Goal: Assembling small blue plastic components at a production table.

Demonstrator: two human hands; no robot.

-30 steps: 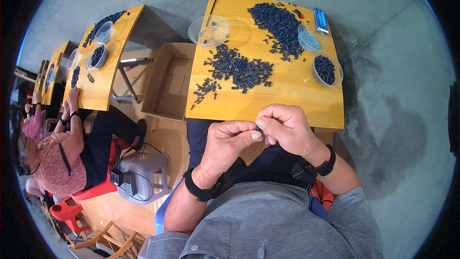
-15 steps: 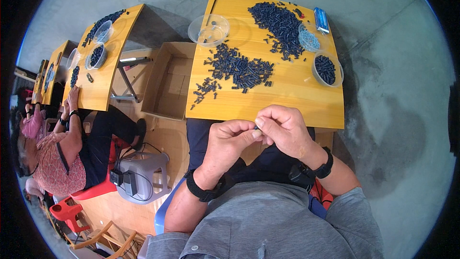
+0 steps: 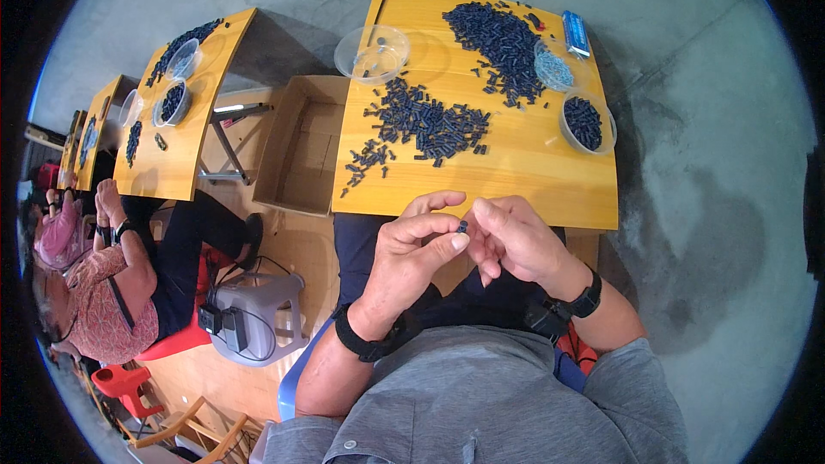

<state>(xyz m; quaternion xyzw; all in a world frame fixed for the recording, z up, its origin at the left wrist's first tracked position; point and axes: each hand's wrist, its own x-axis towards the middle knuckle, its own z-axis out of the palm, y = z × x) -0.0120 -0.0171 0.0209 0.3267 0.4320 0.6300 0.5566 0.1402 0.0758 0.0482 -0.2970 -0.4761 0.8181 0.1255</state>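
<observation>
Just beyond my lap, my left hand [image 3: 411, 251] pinches a small black cylindrical plastic piece [image 3: 462, 227] between thumb and forefinger, one end facing up. Close beside it, my right hand [image 3: 522, 239] has its thumb and fingers loosely apart, and nothing shows between them. On the wooden table [image 3: 524, 180] in front lies a loose pile of the same black pieces [image 3: 430, 125], with a larger heap [image 3: 498, 47] behind it. A clear tub of black pieces [image 3: 583, 125] stands at the right edge, next to a tub of small light-blue parts [image 3: 554, 69].
At the table's left edge is a clear round tub [image 3: 372, 55] with few pieces in it. A blue box [image 3: 575, 34] lies at the back right. An open cardboard box [image 3: 301, 142] sits on the floor to the left. Another person [image 3: 112, 288] sits at a neighbouring table [image 3: 185, 163].
My right hand has come away from the black piece and its fingers have loosened; my left hand keeps hold. The neighbour's hands have lifted off their table.
</observation>
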